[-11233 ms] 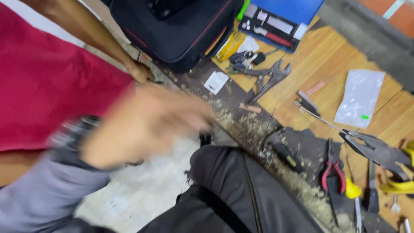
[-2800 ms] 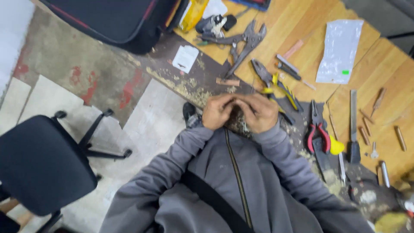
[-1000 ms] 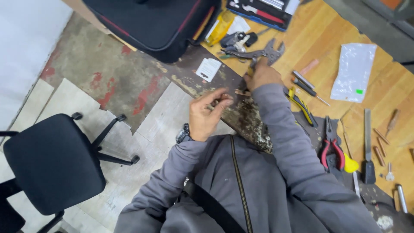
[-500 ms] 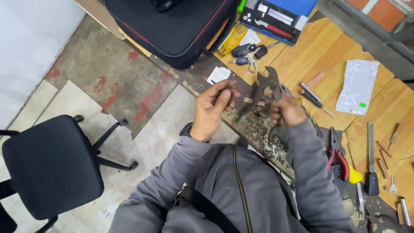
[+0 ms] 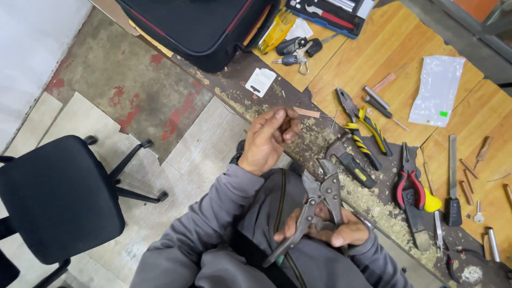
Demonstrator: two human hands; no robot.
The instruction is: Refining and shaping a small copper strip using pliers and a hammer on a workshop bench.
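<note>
Right hand (image 5: 333, 230): low over the lap, just off the near edge of the bench (image 5: 341, 50); fingers curled and closed round the handles of the locking pliers (image 5: 314, 205).
Locking pliers: grey metal, jaws pointing up toward the worn edge of the bench, one handle trailing down to the lower left past the hand; whether the jaws are closed is hard to tell from here.
Left hand (image 5: 269, 140): raised at the chipped near edge of the bench, fingertips pinched together on what looks like a small thin wooden piece (image 5: 306, 112), though the grip itself is partly hidden.
Yellow-handled pliers (image 5: 354, 130): lying on the bench just beyond the left hand, crossed with a second pair.
Red-handled pliers (image 5: 408, 184): lying nearer the right end of the bench, beside a flat file (image 5: 453, 176).
Clear plastic bag (image 5: 438, 88): flat on the wood toward the far right corner.
Keys (image 5: 296, 50): a bunch with dark fobs at the far edge, next to the black case (image 5: 202, 26).
White tag (image 5: 261, 81): on the dark, scarred strip of the bench edge.
Office chair (image 5: 56, 197): black, on the floor to the left, well apart from the bench.
Clothing: grey zipped jacket (image 5: 229, 234), sleeves reaching to both wrists.
</note>
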